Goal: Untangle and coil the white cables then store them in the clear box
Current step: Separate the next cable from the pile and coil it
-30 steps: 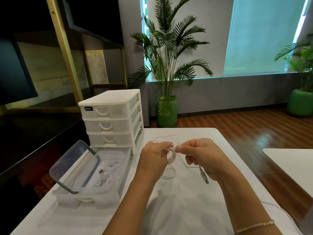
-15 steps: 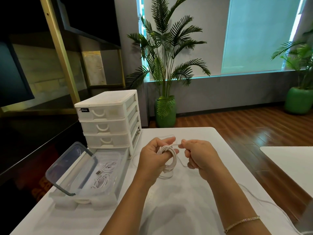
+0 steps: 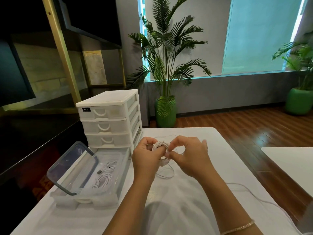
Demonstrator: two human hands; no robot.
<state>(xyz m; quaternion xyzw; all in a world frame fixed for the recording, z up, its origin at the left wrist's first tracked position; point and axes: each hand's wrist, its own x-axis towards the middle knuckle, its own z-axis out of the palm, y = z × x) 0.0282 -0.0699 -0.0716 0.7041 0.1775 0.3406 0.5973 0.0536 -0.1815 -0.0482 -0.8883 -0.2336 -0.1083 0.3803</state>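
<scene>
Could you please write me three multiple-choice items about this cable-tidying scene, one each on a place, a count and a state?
1. Where does the clear box sit?
A. In front of the drawer unit
B. On the floor
C. On top of the drawers

2. How many coiled cables lie in it?
A. None
B. Two
C. Five

3. What is the state of the box lid?
A. Clipped shut
B. Off, propped against the box
C. Missing

Answers: 1 A, it touches the unit's base on the table. 2 B, two white bundles show through. 3 B, it leans tilted on the box's left edge.
</scene>
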